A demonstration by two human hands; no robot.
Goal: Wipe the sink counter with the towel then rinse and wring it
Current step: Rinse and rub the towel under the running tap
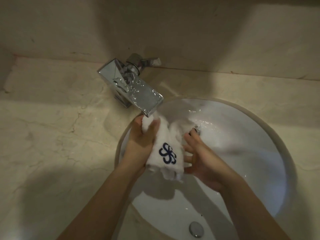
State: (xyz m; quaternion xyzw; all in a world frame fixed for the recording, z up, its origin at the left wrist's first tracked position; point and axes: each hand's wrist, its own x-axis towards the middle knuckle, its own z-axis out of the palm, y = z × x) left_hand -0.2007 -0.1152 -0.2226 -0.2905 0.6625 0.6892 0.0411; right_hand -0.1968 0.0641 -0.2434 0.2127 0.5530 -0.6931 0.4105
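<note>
**Sink station, head view: items counted**

- Towel (166,146), one. White, bunched, and held up over the left half of the sink (251,153). Its top end sits directly beneath the faucet spout and its ragged lower end hangs free above the basin floor. It carries one dark blue looped emblem (167,153), facing up.
- Hands, two, both bare, with the forearms entering from the bottom edge.
  - Left hand (138,146): fingers and thumb are wrapped round the upper left part of the towel, gripping it just under the spout.
  - Right hand (204,161): fingers are spread and mostly straight, with their tips against the towel's right side. They are not curled round it, so the hand is relaxed and holds nothing. This area is slightly blurred.
- Sink, one. A round white basin set into the counter, taking up the right and lower part of the view. Water shows on its far wall.
- Faucet (136,90), one. Chrome, with a flat rectangular spout that reaches from the counter's back edge out over the sink's far left rim. Water droplets lie on its top face.
- Lever handle (147,60), one, at the faucet's rear, near the wall (155,23).
- Round metal fitting (196,229), one, on the basin's near wall at the bottom edge of the view.
- Counter (52,127), one. Pale veined stone, with a wet sheen beside the faucet base.
</note>
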